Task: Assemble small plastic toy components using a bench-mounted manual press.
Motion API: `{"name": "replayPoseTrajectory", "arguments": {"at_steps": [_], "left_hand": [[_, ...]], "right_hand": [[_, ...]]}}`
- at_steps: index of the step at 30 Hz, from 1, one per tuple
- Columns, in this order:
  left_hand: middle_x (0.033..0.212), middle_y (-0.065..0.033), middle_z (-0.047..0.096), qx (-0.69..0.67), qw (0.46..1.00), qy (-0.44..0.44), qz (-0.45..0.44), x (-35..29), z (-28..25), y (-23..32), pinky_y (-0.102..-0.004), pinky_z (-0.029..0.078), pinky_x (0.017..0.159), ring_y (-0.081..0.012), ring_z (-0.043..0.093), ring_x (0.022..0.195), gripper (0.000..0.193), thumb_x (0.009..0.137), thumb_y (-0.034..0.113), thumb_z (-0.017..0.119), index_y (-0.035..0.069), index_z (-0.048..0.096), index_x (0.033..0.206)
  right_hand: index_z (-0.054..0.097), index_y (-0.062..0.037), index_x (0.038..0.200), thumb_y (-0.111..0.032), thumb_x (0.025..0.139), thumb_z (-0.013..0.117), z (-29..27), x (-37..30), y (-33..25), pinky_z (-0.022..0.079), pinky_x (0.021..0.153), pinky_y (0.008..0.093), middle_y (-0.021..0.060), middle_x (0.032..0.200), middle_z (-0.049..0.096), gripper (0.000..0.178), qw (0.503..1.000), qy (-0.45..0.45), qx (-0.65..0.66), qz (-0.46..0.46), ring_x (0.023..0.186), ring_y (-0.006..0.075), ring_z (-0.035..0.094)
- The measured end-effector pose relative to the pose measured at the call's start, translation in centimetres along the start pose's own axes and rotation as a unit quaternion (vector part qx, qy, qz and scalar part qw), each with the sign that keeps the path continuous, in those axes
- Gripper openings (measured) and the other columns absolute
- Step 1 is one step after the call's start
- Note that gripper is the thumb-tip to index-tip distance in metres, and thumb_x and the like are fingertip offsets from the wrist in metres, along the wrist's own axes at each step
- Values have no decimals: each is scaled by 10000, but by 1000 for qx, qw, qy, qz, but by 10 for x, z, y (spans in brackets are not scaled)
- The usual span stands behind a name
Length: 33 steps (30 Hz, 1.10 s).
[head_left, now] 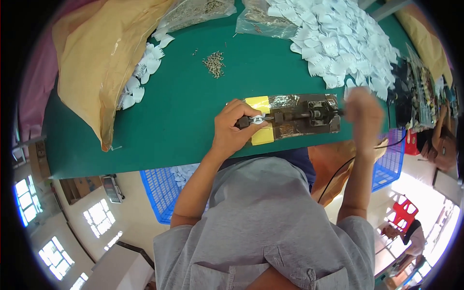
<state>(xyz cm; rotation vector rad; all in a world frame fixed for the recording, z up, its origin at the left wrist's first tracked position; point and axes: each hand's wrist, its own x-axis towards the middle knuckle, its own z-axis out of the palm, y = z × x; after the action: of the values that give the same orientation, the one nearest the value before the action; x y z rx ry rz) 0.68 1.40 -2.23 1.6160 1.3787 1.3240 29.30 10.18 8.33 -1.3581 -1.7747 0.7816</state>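
Note:
A dark metal fixture with a horizontal rod (295, 116) lies on a taped board (280, 102) near the table's front edge. Yellow tape (261, 137) wraps the board's left part. My left hand (233, 128) is closed, thumb and fingers pinching a small white plastic piece (257, 119) at the fixture's left end; most of the piece is hidden by the fingers. My right hand (365, 118) is beside the fixture's right end, smeared by motion. Its fingers cannot be made out, nor whether it touches the fixture's end.
A heap of white toothed plastic pieces (338, 43) covers the back right of the green table (183, 106). Small metal parts (214, 64) lie loose behind my left hand. Clear bags (193, 14), a tan sack (106, 58), a blue basket (157, 193) and a black cable (333, 179) surround me.

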Motion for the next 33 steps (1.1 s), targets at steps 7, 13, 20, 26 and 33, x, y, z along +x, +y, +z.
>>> {"name": "replayPoseTrajectory", "arguments": {"at_steps": [7,13,20,26,33], "left_hand": [[925,-71,711,-62,997,36,39,-4,-4,0,-341,493,839,-199,654,874,254,771,11,900,28,712,941],[953,-112,678,-244,967,59,52,-52,-89,40,-385,509,761,-248,639,870,380,748,191,937,7,666,941],[1123,-57,734,101,964,152,-193,-52,-197,34,-349,515,986,-184,675,1039,364,823,92,842,37,730,1165],[1219,-123,699,501,860,82,53,55,-226,-66,-463,470,1049,-362,584,1199,363,890,146,782,90,721,1244],[954,-119,681,618,764,99,157,75,-221,-94,-426,502,799,-298,643,920,203,942,203,761,78,739,1100]], "right_hand": [[563,-63,839,-309,1155,444,-9,19,43,210,425,261,-77,538,254,418,847,63,522,81,442,63,215],[545,-37,912,-231,1153,467,-33,11,135,297,459,257,-50,602,316,319,684,21,711,160,479,72,286],[545,-29,919,-208,1142,496,-36,18,146,301,460,251,-52,603,307,290,687,9,707,167,487,59,271],[590,-54,912,-268,1111,576,-27,11,136,402,563,268,-53,648,369,292,791,142,547,233,567,66,373],[718,21,1054,-139,1075,610,22,40,74,538,743,275,26,927,720,194,984,176,29,-15,855,90,646]]}}
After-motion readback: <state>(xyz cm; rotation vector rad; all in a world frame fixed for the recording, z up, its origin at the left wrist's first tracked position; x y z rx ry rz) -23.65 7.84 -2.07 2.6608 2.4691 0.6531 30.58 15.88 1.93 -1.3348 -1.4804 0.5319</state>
